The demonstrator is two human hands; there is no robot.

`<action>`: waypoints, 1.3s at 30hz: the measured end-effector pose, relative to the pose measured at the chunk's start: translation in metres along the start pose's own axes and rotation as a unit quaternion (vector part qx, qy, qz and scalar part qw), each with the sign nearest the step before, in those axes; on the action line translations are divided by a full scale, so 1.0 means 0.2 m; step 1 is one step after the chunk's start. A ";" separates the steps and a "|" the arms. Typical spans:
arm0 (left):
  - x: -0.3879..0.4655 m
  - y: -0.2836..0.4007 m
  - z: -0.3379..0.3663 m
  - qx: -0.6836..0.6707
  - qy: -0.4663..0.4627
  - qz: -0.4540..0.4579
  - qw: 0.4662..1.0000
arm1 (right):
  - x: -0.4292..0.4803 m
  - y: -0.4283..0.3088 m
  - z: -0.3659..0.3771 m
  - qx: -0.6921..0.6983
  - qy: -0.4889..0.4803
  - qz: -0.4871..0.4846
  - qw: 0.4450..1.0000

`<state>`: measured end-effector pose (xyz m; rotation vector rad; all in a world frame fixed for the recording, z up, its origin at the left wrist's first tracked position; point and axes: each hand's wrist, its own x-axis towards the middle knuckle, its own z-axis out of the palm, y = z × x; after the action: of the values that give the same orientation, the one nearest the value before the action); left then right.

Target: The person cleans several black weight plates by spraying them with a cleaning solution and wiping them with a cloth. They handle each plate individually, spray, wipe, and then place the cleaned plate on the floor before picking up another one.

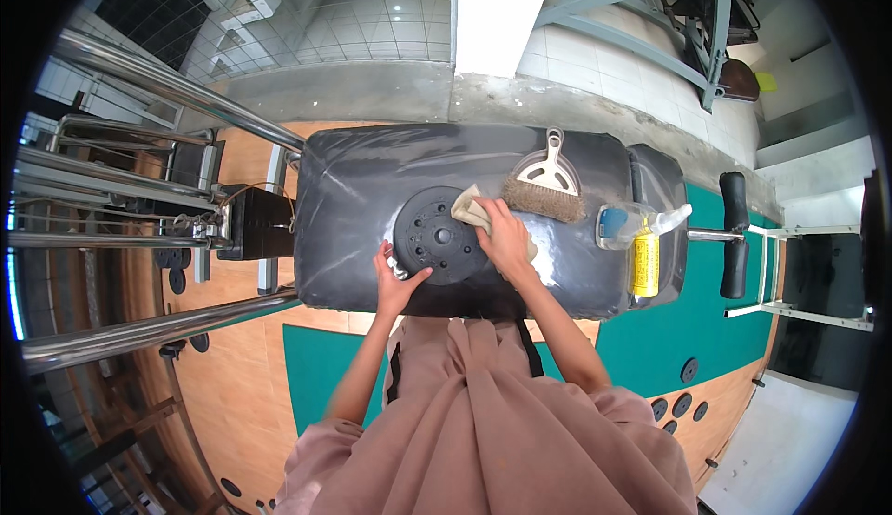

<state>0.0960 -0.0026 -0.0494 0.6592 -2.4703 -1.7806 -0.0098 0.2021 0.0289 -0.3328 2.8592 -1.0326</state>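
Note:
A round black weight plate (426,226) with several holes lies flat on a black padded bench (348,201). My left hand (395,281) is at its lower-left rim, the thumb on the near edge and the fingers along the left side. In my right hand (506,239) is a folded beige cloth (468,208), pressed against the plate's right side. Part of the cloth is hidden under the hand. Beyond that hand lies a brush (543,198) with tan bristles and a white dustpan-shaped handle. A clear spray bottle (620,226) with a white nozzle rests farther right, beside a yellow-labelled bottle (645,264).
Chrome bars (167,323) and a cable weight stack (258,222) stand left of the bench. Black foam rollers (734,201) stick out at its right end. Several small weight plates (682,405) lie on the floor at lower right. A white pillar (491,20) rises behind.

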 end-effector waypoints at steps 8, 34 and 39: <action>0.11 -0.23 -0.11 0.118 -0.149 0.095 0.977 | -0.09 -0.12 0.35 -0.118 -0.061 -0.135 0.982; 0.09 -0.30 -0.09 0.110 -0.131 0.127 0.977 | 0.02 -0.28 0.55 -0.206 -0.012 -0.119 0.971; 0.09 -0.28 -0.09 0.130 -0.148 0.123 0.973 | 0.16 -0.23 0.39 -0.149 -0.026 -0.094 0.984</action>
<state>0.1025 -0.0397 -0.0983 0.0817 -2.8568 -1.5796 -0.0220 0.1123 -0.0022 -0.6513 2.9773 -0.6025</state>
